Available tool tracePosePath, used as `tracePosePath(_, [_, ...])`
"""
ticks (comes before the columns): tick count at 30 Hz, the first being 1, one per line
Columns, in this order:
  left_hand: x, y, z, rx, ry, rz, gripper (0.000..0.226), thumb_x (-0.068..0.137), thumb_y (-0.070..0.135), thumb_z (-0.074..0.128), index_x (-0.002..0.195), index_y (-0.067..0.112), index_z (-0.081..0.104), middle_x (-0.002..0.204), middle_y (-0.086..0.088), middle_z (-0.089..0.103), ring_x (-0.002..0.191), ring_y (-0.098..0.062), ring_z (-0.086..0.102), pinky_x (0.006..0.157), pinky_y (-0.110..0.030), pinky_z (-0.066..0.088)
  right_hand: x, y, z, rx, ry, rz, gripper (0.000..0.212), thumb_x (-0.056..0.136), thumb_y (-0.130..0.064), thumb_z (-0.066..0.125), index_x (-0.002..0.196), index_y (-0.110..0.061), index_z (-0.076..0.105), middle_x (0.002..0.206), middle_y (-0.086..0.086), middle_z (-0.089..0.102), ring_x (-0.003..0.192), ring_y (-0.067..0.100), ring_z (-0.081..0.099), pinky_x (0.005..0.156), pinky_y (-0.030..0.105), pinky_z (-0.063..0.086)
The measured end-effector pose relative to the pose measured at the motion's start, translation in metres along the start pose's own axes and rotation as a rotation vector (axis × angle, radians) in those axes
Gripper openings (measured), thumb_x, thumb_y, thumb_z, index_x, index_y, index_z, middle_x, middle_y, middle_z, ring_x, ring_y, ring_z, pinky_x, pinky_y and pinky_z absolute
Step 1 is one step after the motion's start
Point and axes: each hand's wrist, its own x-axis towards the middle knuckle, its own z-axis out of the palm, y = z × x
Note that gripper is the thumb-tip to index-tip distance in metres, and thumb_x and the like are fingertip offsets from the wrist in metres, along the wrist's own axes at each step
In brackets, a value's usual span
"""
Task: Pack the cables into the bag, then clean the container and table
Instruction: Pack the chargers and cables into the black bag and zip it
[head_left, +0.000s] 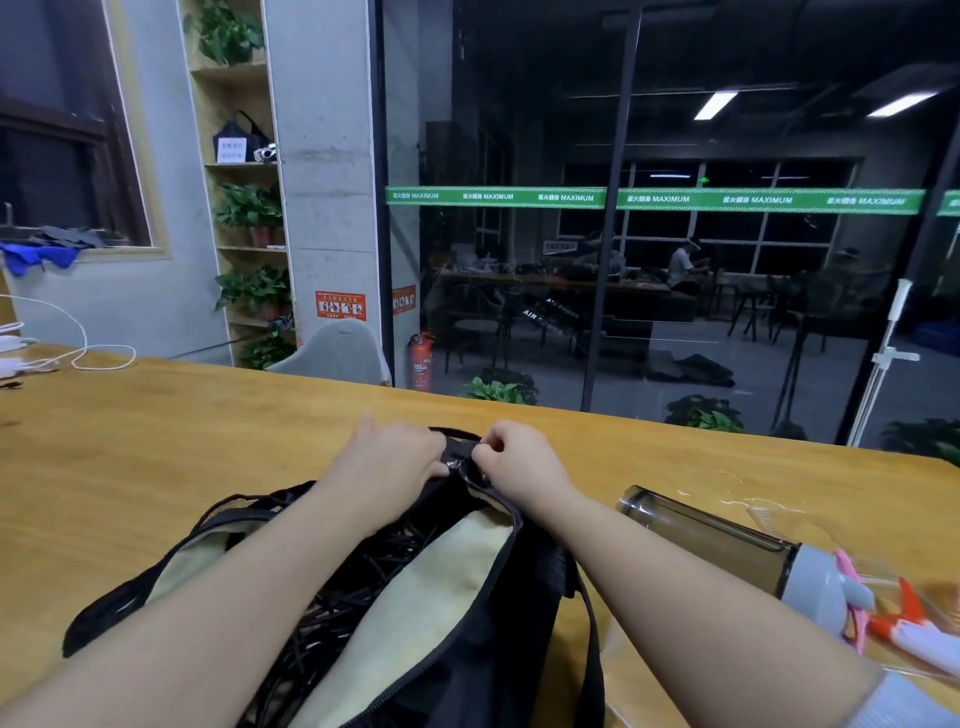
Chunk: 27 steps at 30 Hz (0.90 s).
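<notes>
dim indoor light, wide-angle edge warping

Open black bag (467, 649) on table, tangled black cables (337, 608) inside, seemingly.

We cannot see the near end of the bag (467, 649); the bottom edge cuts it off at 6 o'clock. Our forearms cover part of the cables (358, 587) inside it, so their count cannot be told. The left hand (387, 462) and right hand (511, 457) meet at the bag's far end, at 12 o'clock from the cables, and hide most of the zipper pull (453, 466); only a small metallic glint shows between them. The container (727, 540) lies at 3 o'clock, its cap end partly merged with blurred coloured items. The clear plastic wrap (763, 506) beyond it is too faint to outline. The desk (156, 441) runs off both sides.
</notes>
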Motion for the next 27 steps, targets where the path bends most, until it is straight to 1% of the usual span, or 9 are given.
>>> tracePosePath(2, [-0.007, -0.011, -0.007, 0.013, 0.227, 0.065, 0.020, 0.096, 0.032, 0.045, 0.079, 0.024, 0.040, 0.083, 0.006, 0.049, 0.091, -0.017, 0.054, 0.109, -0.054, 0.023, 0.000, -0.006, -0.006, -0.018, 0.089, -0.039, 0.013, 0.088, -0.023, 0.049, 0.077, -0.018, 0.047, 0.081, -0.001, 0.055, 0.076, 0.020, 0.049, 0.063, 0.032, 0.039])
tracePosePath(4, [-0.012, -0.020, -0.012, 0.002, 0.505, 0.179, 0.022, 0.087, 0.028, 0.057, 0.070, 0.023, 0.044, 0.069, 0.006, 0.047, 0.071, -0.020, 0.058, 0.095, -0.058, 0.041, 0.002, -0.010, -0.012, -0.032, 0.153, -0.057, 0.016, 0.089, -0.023, 0.048, 0.076, -0.016, 0.042, 0.080, -0.001, 0.051, 0.072, 0.019, 0.047, 0.059, 0.032, 0.036])
tracePosePath(5, [-0.016, -0.025, -0.013, 0.005, 0.569, 0.218, 0.021, 0.086, 0.029, 0.055, 0.068, 0.024, 0.045, 0.066, 0.007, 0.047, 0.064, -0.020, 0.058, 0.086, -0.054, 0.047, 0.004, -0.010, -0.013, -0.045, 0.169, -0.057, 0.018, 0.089, -0.022, 0.046, 0.074, -0.016, 0.040, 0.080, 0.000, 0.050, 0.069, 0.018, 0.045, 0.056, 0.031, 0.034])
tracePosePath(7, [-0.023, -0.035, -0.012, -0.015, 0.575, 0.253, 0.020, 0.087, 0.034, 0.041, 0.069, 0.026, 0.039, 0.065, 0.009, 0.042, 0.061, -0.018, 0.053, 0.080, -0.041, 0.049, 0.006, -0.006, -0.014, -0.076, 0.179, -0.039, 0.018, 0.090, -0.019, 0.043, 0.074, -0.016, 0.037, 0.079, 0.001, 0.047, 0.064, 0.017, 0.042, 0.051, 0.030, 0.030])
tracePosePath(10, [-0.041, -0.049, -0.011, -0.041, 0.599, 0.301, 0.022, 0.088, 0.035, 0.038, 0.069, 0.025, 0.036, 0.066, 0.009, 0.040, 0.065, -0.013, 0.040, 0.071, -0.026, 0.033, 0.009, 0.006, -0.014, -0.119, 0.169, 0.044, 0.012, 0.091, -0.016, 0.040, 0.079, -0.013, 0.041, 0.081, 0.004, 0.049, 0.065, 0.020, 0.043, 0.051, 0.031, 0.031])
tracePosePath(16, [-0.074, -0.052, -0.011, -0.055, 0.639, 0.330, 0.020, 0.089, 0.033, 0.040, 0.073, 0.023, 0.037, 0.067, 0.008, 0.044, 0.062, -0.014, 0.041, 0.058, -0.025, 0.034, 0.005, 0.021, -0.003, -0.111, 0.104, 0.162, 0.010, 0.093, -0.016, 0.040, 0.088, -0.010, 0.046, 0.088, 0.006, 0.055, 0.074, 0.024, 0.048, 0.055, 0.031, 0.034])
tracePosePath(22, [-0.079, -0.046, -0.013, -0.166, 0.633, 0.304, 0.022, 0.090, 0.035, 0.041, 0.072, 0.024, 0.036, 0.068, 0.008, 0.045, 0.064, -0.011, 0.039, 0.054, -0.028, 0.034, -0.010, 0.018, -0.001, 0.229, 0.203, 0.146, 0.014, 0.096, -0.025, 0.044, 0.098, -0.012, 0.050, 0.093, 0.000, 0.055, 0.085, 0.018, 0.050, 0.067, 0.029, 0.039])
tracePosePath(24, [-0.080, -0.046, -0.014, -0.176, 0.639, 0.299, 0.026, 0.091, 0.035, 0.041, 0.070, 0.020, 0.042, 0.067, 0.006, 0.045, 0.061, -0.015, 0.043, 0.051, -0.031, 0.038, -0.018, 0.013, -0.005, 0.210, 0.256, 0.053, 0.016, 0.095, -0.024, 0.047, 0.106, -0.013, 0.050, 0.102, -0.002, 0.052, 0.095, 0.015, 0.048, 0.078, 0.027, 0.042])
tracePosePath(27, [-0.080, -0.045, -0.016, -0.202, 0.652, 0.276, 0.031, 0.091, 0.036, 0.040, 0.068, 0.016, 0.045, 0.065, 0.004, 0.045, 0.058, -0.021, 0.046, 0.048, -0.034, 0.041, -0.037, 0.002, -0.010, 0.052, 0.295, -0.277, 0.024, 0.090, -0.018, 0.052, 0.114, -0.013, 0.053, 0.107, -0.007, 0.047, 0.103, 0.007, 0.039, 0.092, 0.021, 0.035])
